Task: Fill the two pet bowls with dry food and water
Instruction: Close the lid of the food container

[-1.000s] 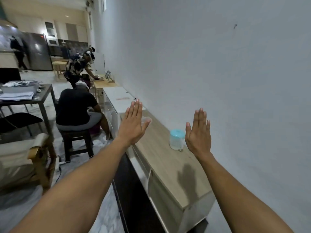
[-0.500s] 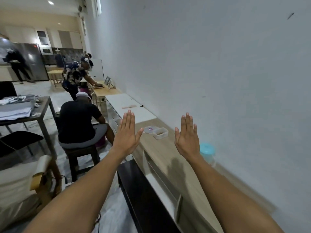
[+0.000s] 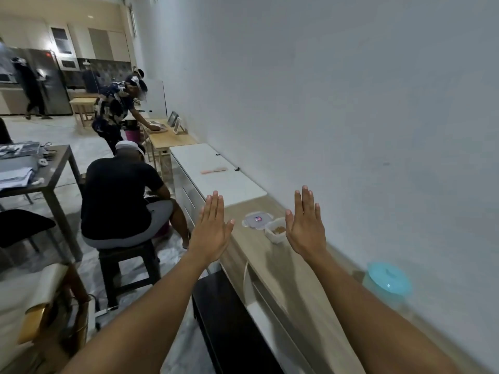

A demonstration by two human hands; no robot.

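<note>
head view: both bare forearms reach forward over the wooden cabinet that runs along the white wall.

left hand: flat, back toward the camera, fingers straight and close together, thumb out. it grips nothing and sits over the cabinet's front edge.

right hand: the same, flat, fingers straight and together, nothing in it. it is held above the cabinet top, toward the wall side.

on the cabinet top, between the two hands as seen, stands a clear plastic tub, lid off, with brown dry food in the bottom. the right thumb's edge appears just beside it. the tub's lid lies flat on the cabinet top on the tub's far side, with a small coloured sticker in its middle.

nearer the camera on the same top, close to the wall and beside the right forearm, stands a teal-lidded container. its lid is on. it is blurred; contents cannot be told.

at the cabinet's far end a white-topped unit meets it, a pink object lying on it.

off the cabinet's front side, a person in a black shirt sits on a dark stool, back to the camera. beyond, a person in a patterned shirt bends over a light wooden table. a grey table with papers stands well away from the cabinet's front.
</note>
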